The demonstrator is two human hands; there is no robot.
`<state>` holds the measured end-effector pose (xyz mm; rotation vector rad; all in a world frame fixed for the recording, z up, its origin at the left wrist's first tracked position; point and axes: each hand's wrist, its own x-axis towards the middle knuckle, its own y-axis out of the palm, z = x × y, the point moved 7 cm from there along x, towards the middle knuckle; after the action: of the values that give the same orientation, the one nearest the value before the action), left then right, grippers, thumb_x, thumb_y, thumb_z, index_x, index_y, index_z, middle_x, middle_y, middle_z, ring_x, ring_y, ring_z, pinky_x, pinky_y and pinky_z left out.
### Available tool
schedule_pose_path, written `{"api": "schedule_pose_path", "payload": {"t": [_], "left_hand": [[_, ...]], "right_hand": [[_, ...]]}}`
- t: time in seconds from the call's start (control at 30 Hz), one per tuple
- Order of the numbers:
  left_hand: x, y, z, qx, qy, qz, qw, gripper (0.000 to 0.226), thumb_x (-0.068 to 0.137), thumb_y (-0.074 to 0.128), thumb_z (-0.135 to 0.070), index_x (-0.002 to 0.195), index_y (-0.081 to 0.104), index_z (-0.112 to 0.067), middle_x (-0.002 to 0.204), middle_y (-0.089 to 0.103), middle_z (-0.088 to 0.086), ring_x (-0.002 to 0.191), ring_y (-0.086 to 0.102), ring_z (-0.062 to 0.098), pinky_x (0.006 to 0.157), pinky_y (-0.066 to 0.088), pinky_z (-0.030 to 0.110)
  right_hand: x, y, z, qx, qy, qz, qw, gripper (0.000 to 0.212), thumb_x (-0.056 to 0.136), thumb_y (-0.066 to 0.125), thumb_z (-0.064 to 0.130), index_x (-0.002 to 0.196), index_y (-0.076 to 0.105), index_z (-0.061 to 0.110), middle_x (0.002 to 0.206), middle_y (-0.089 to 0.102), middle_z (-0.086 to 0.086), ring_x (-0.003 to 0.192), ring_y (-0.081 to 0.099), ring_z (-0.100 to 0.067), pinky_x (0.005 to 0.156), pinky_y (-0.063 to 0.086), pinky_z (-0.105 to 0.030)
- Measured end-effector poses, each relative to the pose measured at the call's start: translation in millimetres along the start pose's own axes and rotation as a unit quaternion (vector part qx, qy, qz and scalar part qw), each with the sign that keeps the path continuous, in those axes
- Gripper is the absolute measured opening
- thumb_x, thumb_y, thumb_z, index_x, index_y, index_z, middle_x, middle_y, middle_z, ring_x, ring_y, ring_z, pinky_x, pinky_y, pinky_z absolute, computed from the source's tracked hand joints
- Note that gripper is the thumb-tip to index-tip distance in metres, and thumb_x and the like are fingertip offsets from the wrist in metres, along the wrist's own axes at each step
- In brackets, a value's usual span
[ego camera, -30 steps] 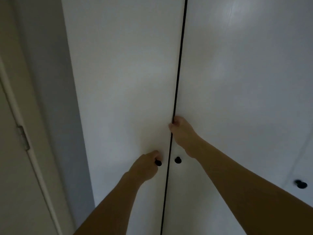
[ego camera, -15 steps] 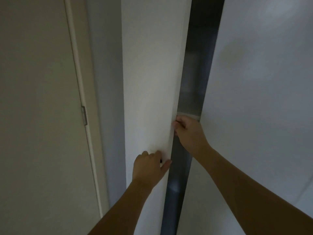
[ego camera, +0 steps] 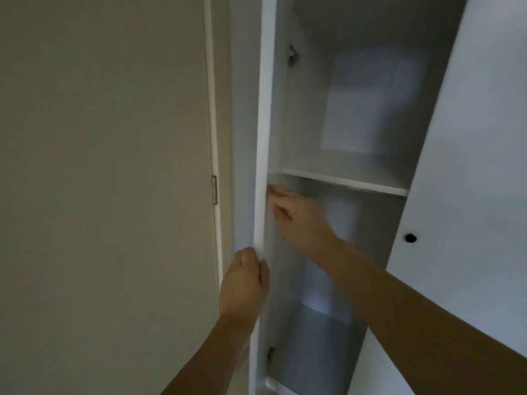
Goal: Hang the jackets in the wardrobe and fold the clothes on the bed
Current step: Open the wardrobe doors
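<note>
The white wardrobe's left door (ego camera: 263, 124) stands swung out, edge-on to me. My left hand (ego camera: 245, 283) grips that door's edge low down, fingers curled round it. My right hand (ego camera: 296, 218) is higher, its fingertips at the door's inner edge just under a white shelf (ego camera: 345, 181); it is blurred, so its hold is unclear. Behind the door the wardrobe inside (ego camera: 365, 109) shows bare grey-white compartments. No jackets or clothes are in view.
The wardrobe's right door (ego camera: 470, 166) is shut, with a black knob (ego camera: 410, 238). A beige room door (ego camera: 108, 181) with a metal hinge (ego camera: 215, 191) stands close on the left. A lower shelf (ego camera: 322, 323) sits inside the wardrobe.
The left wardrobe door has swung from shut to wide open, pulled leftward by both hands. The inside shelves have come into sight.
</note>
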<state>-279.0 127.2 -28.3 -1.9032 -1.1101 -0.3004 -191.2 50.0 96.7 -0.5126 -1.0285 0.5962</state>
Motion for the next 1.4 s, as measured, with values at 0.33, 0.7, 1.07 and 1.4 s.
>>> {"api": "schedule_pose_path", "payload": {"t": [0.33, 0.7, 1.07, 1.4], "left_hand": [[66, -66, 123, 0.004, -0.127, -0.007, 0.992, 0.014, 0.097, 0.049, -0.016, 0.105, 0.056, -0.005, 0.099, 0.059, 0.011, 0.088, 0.059, 0.031, 0.074, 0.046, 0.036], [60, -75, 106, 0.001, -0.019, -0.165, 0.986, 0.044, 0.095, 0.058, -0.012, 0.136, 0.048, 0.000, 0.129, 0.050, 0.018, 0.114, 0.049, 0.027, 0.098, 0.040, 0.030], [108, 35, -88, -0.015, 0.150, -0.035, 0.988, 0.054, 0.103, 0.040, -0.024, 0.143, 0.037, 0.011, 0.148, 0.039, 0.029, 0.139, 0.036, 0.044, 0.114, 0.034, 0.050], [138, 242, -168, -0.109, 0.086, 0.354, 0.925, 0.057, 0.107, 0.030, -0.033, 0.155, 0.018, -0.005, 0.160, 0.026, 0.012, 0.147, 0.026, 0.023, 0.118, 0.018, 0.028]], "right_hand": [[63, 126, 45, -0.177, -0.044, 0.163, 0.970, 0.084, 0.087, 0.037, -0.013, 0.156, 0.002, 0.021, 0.164, -0.005, 0.004, 0.150, -0.002, -0.014, 0.121, 0.003, -0.027], [67, 97, 14, -0.188, -0.053, 0.136, 0.971, 0.062, 0.099, 0.042, 0.010, 0.155, 0.016, 0.015, 0.163, 0.006, 0.000, 0.150, 0.009, -0.015, 0.122, 0.010, -0.036], [39, -113, -95, -0.514, 0.063, 0.070, 0.853, 0.065, 0.102, 0.033, 0.029, 0.155, 0.001, 0.011, 0.163, -0.008, -0.007, 0.150, -0.008, -0.025, 0.121, -0.006, -0.045], [45, -195, -197, -0.685, 0.084, 0.124, 0.713, 0.060, 0.104, 0.021, 0.033, 0.155, -0.004, 0.013, 0.163, -0.010, -0.010, 0.149, -0.013, -0.029, 0.118, -0.013, -0.049]]}}
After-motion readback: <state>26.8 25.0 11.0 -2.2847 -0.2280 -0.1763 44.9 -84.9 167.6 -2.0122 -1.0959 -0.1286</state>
